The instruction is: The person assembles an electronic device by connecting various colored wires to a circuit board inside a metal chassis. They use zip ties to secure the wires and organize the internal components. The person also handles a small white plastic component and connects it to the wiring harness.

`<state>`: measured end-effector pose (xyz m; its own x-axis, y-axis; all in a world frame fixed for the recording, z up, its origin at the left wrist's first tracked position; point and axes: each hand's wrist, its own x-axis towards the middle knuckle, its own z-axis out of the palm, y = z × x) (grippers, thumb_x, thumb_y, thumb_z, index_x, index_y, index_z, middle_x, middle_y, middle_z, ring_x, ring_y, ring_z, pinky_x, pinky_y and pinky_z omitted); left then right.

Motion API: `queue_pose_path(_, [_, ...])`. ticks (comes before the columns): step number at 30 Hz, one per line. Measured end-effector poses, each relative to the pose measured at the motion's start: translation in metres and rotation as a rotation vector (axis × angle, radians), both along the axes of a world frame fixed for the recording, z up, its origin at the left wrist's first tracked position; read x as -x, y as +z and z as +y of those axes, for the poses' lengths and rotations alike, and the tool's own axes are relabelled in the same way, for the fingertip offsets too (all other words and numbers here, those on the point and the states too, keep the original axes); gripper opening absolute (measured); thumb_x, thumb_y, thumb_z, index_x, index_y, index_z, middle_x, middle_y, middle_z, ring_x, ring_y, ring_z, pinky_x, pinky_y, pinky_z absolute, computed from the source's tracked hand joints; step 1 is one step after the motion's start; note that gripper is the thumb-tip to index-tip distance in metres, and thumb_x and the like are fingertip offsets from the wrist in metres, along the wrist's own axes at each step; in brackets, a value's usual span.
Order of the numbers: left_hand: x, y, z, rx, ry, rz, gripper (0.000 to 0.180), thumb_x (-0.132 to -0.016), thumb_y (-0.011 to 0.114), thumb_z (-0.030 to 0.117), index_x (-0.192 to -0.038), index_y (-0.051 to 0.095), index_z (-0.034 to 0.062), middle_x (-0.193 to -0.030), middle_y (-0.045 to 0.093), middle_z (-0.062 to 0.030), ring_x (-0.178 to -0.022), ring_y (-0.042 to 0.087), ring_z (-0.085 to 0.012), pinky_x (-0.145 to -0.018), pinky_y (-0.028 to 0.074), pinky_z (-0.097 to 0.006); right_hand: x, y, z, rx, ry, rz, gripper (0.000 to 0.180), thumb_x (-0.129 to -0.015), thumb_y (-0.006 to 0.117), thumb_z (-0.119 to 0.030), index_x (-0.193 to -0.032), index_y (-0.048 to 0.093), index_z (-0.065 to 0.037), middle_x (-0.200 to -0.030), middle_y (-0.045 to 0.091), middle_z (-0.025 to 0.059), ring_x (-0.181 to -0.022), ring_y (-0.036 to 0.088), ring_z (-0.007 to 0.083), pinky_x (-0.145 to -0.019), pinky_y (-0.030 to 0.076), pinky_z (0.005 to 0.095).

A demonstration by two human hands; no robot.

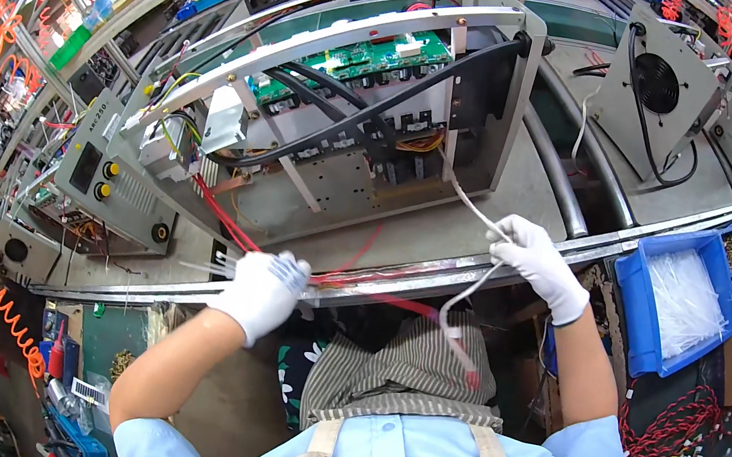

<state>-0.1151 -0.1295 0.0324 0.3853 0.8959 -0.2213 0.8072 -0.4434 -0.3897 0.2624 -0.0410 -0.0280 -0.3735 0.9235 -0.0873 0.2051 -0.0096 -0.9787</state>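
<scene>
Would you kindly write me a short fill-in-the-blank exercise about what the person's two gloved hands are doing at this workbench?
1. The right hand grips a white ____ that runs up into the open metal chassis.
2. The left hand holds a bunch of white cable ties beside some ____ wires.
3. More clear ties lie in a ____ bin at the person's right.
4. Both hands wear ____ gloves.

Missing words: cable; red; blue; white
</scene>
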Motion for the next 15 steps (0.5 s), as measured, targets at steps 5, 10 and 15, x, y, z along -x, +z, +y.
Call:
queue_pose_path(5, [-0.005,-0.001,-0.047,0.334,-0.089,-0.17,0.012,-0.083,0.058,0.016,-0.091,0.062,0.0078,-0.084,0.066,-0.0123,-0.075,0.068,-0.0263,-0.059,0.051,-0.04,-0.024,0.017,-0.021,0.264,-0.01,0.215,0.03,-0.089,0.056,-0.01,-0.117,0.054,0.001,-0.079,0.061,0.0051,-0.069,0.059,0.0123,-0.066,0.049,0.0265])
queue_pose_path(10, [-0.016,0.003,-0.075,0.457,-0.165,-0.535,0.009,-0.085,0.056,0.014,-0.086,0.052,0.006,-0.08,0.056,-0.0136,-0.071,0.064,-0.0314,-0.055,0.049,-0.04,0.008,0.029,-0.031,-0.738,-0.215,-0.415,0.059,-0.084,0.064,-0.016,-0.138,0.045,0.001,-0.12,0.059,0.021,-0.113,0.058,0.0332,-0.1,0.044,0.0396])
queue_pose_path(15, [-0.082,0.055,-0.081,-0.029,-0.323,-0.125,0.016,-0.077,0.062,0.016,-0.087,0.057,0.0049,-0.077,0.053,-0.0077,-0.047,0.057,-0.0148,-0.036,0.042,-0.031,0.124,0.031,0.018,-0.747,-0.201,-0.225,0.061,-0.082,0.068,-0.02,-0.135,0.047,0.001,-0.128,0.057,0.0228,-0.118,0.055,0.0363,-0.103,0.041,0.0412])
